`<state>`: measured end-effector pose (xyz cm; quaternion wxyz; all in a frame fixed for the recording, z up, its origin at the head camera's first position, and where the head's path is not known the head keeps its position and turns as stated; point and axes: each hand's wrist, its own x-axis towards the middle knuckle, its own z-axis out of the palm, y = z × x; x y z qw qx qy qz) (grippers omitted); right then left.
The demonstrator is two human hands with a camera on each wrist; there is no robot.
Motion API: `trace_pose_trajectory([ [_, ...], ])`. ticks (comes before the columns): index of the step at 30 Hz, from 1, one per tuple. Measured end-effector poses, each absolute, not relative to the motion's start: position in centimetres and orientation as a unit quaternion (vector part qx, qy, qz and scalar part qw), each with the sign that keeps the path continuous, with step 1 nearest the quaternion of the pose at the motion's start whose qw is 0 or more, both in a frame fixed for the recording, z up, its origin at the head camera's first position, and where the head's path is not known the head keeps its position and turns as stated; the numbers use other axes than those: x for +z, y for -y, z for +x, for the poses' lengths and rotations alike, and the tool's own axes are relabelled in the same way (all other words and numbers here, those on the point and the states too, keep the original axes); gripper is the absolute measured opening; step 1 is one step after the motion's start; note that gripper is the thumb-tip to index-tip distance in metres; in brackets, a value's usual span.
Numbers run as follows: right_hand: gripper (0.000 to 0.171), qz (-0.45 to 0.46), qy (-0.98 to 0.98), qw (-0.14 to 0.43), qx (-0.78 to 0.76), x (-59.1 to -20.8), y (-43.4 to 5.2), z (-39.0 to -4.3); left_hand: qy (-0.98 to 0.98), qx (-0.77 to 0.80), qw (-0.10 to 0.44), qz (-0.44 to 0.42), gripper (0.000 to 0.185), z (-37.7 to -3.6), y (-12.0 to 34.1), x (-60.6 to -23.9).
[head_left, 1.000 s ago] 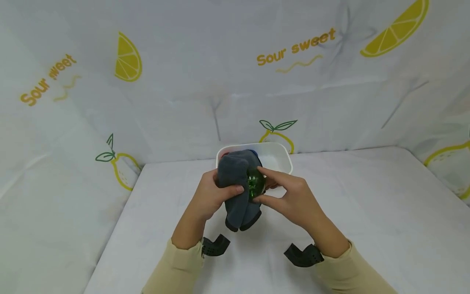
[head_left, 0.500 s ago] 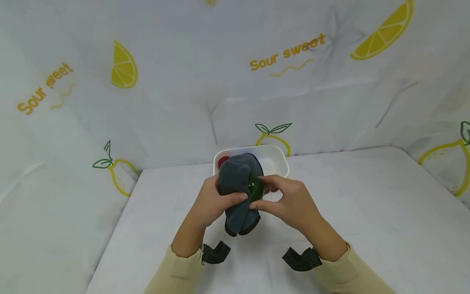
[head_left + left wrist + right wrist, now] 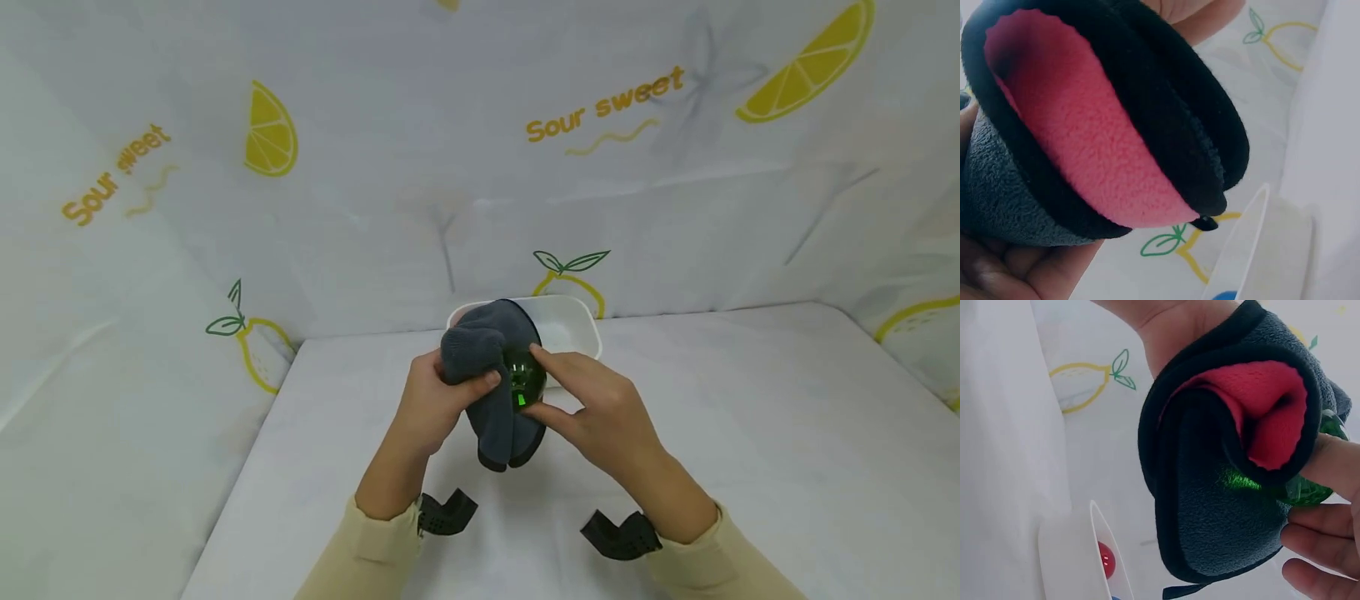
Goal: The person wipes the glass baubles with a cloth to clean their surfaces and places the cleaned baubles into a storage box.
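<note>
White table (image 3: 750,433), lemon-print cloth behind. Nearest, left hand (image 3: 431,402) clenches a grey cloth (image 3: 491,367), pink inside, bunched round a green glass ball (image 3: 523,381). Right hand (image 3: 600,412) pinches the ball between thumb and forefinger, held above the table. Beyond, a white tub (image 3: 573,327) holding a red ball (image 3: 1105,560). Risk: smooth glass could slip from the fingertip pinch and drop.

A white table (image 3: 750,433) carried everything, its surface running out well past the fingers on both sides. A white tub (image 3: 573,321) stood directly on it, just beyond the fingertips, at the back edge by the lemon-printed backdrop (image 3: 480,167). The right wrist view showed a red ball (image 3: 1105,559) lying inside the tub.
</note>
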<state>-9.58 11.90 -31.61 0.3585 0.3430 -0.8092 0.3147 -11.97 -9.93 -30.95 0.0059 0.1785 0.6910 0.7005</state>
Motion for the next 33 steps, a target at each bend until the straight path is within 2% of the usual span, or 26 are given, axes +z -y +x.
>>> trace_pose_trajectory([
  [3, 0.066, 0.334, 0.810, 0.341, 0.340, -31.5, -12.0, -9.6, -0.682, 0.711, -0.006, 0.172, 0.038, -11.9, 9.9, -30.8],
  [6, 0.068, 0.303, 0.815, 0.295, 0.396, -31.4, -12.1, -9.4, -0.684, 0.709, -0.018, 0.168, 0.034, -11.7, 9.9, -30.5],
  [12, 0.050, 0.204, 0.829, 0.143, 0.501, -31.1, -12.2, -9.2, -0.683, 0.704, -0.023, 0.192, 0.034, -11.7, 10.1, -30.7],
  [15, 0.044, 0.191, 0.822, 0.115, 0.524, -31.1, -12.3, -9.4, -0.700, 0.683, -0.007, 0.207, 0.041, -11.8, 9.9, -30.7],
  [20, 0.052, 0.187, 0.833, 0.139, 0.502, -31.2, -12.2, -9.4, -0.736, 0.648, 0.021, 0.197, 0.048, -11.6, 9.5, -30.7],
  [28, 0.067, 0.245, 0.828, 0.243, 0.443, -31.6, -11.5, -9.2, -0.746, 0.644, 0.026, 0.166, 0.051, -11.3, 9.4, -30.5],
  [33, 0.068, 0.250, 0.825, 0.264, 0.432, -31.6, -11.3, -9.1, -0.751, 0.637, 0.023, 0.173, 0.052, -11.3, 9.4, -30.3],
])
